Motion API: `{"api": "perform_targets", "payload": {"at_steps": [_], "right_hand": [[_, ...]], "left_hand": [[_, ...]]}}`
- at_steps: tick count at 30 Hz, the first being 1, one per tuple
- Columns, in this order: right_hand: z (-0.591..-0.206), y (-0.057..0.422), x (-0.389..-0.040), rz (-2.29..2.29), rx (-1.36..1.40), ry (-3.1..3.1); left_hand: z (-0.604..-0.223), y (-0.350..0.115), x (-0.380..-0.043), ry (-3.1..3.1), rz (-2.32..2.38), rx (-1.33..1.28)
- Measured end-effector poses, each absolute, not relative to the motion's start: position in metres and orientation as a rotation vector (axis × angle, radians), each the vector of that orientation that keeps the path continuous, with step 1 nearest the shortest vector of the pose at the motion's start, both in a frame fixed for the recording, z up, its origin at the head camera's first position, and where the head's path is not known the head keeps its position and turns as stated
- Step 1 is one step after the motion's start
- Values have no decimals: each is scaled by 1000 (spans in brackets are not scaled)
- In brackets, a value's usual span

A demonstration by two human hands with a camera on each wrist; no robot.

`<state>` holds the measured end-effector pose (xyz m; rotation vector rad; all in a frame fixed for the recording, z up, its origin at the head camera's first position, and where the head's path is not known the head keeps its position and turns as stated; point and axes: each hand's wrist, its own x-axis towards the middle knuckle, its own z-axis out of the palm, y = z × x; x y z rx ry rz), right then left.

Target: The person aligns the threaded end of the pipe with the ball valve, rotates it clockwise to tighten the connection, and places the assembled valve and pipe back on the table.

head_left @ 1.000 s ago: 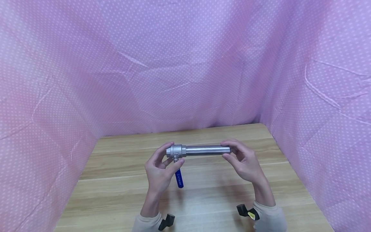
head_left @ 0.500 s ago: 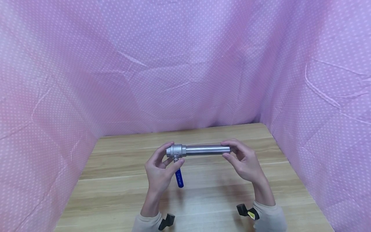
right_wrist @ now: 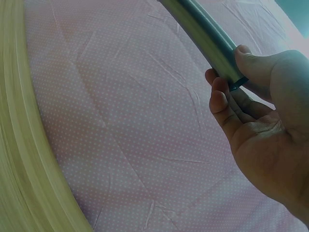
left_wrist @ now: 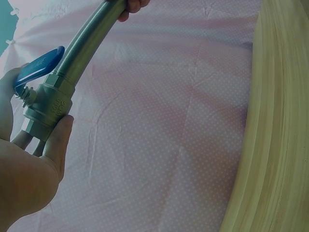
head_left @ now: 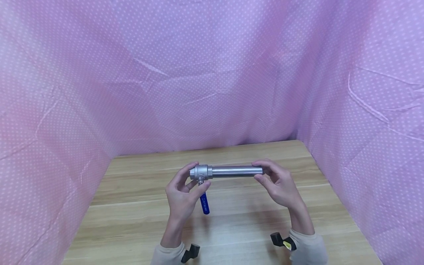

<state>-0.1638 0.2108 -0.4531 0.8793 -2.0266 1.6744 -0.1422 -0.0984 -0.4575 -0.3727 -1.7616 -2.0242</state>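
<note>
A steel ball valve (head_left: 201,172) with a blue lever handle (head_left: 204,203) joins end to end with a straight steel pipe (head_left: 237,171). Both are held level above the table, the valve at the left and the lever pointing toward the person. My left hand (head_left: 182,196) grips the valve body between thumb and fingers, the thumb beside the lever. In the left wrist view, raised lettering shows on the valve body (left_wrist: 50,106). The pipe's right end is pinched by my right hand (head_left: 280,187). In the right wrist view, that pipe end (right_wrist: 227,67) sits between thumb and fingertips.
A light wood-grain table (head_left: 132,221) lies under the hands. Pink polka-dot cloth (head_left: 205,84) hangs along its back and both sides. A black strap mount (head_left: 191,253) is on the left wrist, and a similar black mount (head_left: 277,240) on the right.
</note>
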Motion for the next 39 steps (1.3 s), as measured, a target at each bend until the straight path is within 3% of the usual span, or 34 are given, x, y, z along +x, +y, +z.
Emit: {"api": "perform_targets", "payload": {"at_steps": [39], "right_hand": [[-456, 209, -162, 1572, 788, -2109]], "left_hand": [[-458, -102, -141, -1818, -1948, -363]]}}
